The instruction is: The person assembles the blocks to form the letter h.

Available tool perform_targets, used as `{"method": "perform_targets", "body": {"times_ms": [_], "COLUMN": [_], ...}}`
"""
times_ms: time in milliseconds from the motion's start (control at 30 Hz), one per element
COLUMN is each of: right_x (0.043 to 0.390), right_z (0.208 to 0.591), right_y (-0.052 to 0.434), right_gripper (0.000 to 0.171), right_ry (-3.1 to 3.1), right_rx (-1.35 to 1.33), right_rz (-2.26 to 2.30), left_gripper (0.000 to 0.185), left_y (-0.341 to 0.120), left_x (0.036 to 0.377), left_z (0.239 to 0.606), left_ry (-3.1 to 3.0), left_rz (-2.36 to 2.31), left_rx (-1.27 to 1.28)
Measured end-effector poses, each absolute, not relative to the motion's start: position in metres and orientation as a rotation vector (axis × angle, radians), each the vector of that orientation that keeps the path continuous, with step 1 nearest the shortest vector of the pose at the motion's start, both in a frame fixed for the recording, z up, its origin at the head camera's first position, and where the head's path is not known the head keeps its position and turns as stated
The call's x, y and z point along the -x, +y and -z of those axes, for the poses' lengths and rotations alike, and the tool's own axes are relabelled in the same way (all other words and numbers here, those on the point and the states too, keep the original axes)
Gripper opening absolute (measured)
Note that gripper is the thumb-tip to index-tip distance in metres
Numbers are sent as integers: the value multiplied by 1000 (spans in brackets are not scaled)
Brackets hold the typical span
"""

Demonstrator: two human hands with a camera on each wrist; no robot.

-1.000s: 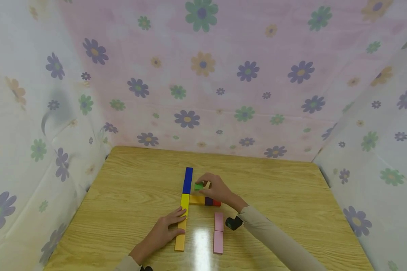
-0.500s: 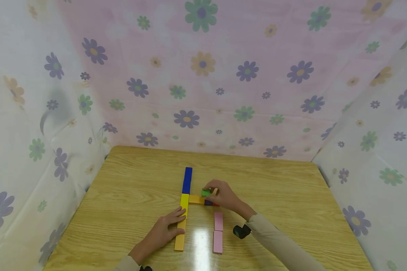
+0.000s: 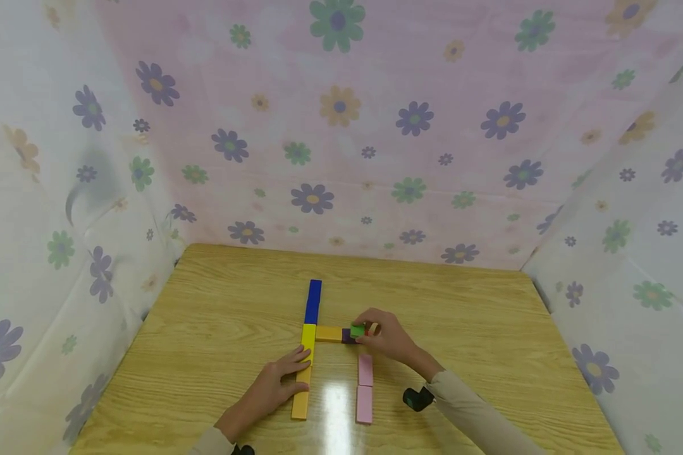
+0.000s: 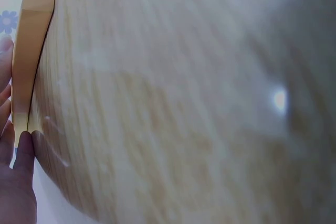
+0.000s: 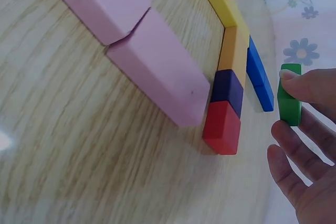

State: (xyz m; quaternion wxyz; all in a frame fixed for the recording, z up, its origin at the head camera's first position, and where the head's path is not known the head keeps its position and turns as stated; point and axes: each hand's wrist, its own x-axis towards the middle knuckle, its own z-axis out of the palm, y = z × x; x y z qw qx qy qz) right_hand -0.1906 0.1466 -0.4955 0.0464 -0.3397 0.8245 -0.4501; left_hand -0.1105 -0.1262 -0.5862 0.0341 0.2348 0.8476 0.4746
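While the right hand (image 3: 388,338) pinches a small green wooden block (image 3: 357,330) between thumb and fingertips at the centre of the head view, that block hangs just above the short crosswise row of blocks on the light wooden table (image 3: 216,316). In the right wrist view the green block (image 5: 289,94) sits at the right edge of the frame, clear of the table, just beside a small red cube (image 5: 222,127) and a dark purple cube (image 5: 227,92), which touch each other end to end. An orange block (image 3: 329,333) continues that row leftward to a long line of bars: a blue bar (image 3: 313,301) uppermost, a yellow bar (image 3: 308,341) below it, then an orange bar (image 3: 300,401) toward the bottom of the frame. The left hand (image 3: 267,392) lies flat with straight fingers resting on the yellow and orange bars. Two pink rectangular blocks (image 3: 365,387) lie end to end right of centre, below the right hand.
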Motion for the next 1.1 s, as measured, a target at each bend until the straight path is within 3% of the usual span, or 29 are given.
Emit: {"method": "perform_targets", "body": {"times_ms": [433, 667, 967, 1100], "right_x": [180, 185, 182, 174], "right_z": [500, 536, 546, 532], "right_y": [161, 173, 176, 170], "right_gripper": [23, 25, 28, 26], "right_ry": [2562, 2610, 2617, 2584], "right_rx": [987, 969, 1063, 1044], "right_rz": [1361, 1338, 1338, 1382], "left_gripper": [45, 45, 44, 43], "left_y": [-127, -126, -126, -126], "left_x": [110, 110, 111, 112], "left_z": [584, 582, 586, 590], "left_ry": [2608, 2599, 2608, 2589], "left_rz": [-1459, -1461, -1493, -1555], "left_rx": [-721, -733, -759, -759]}}
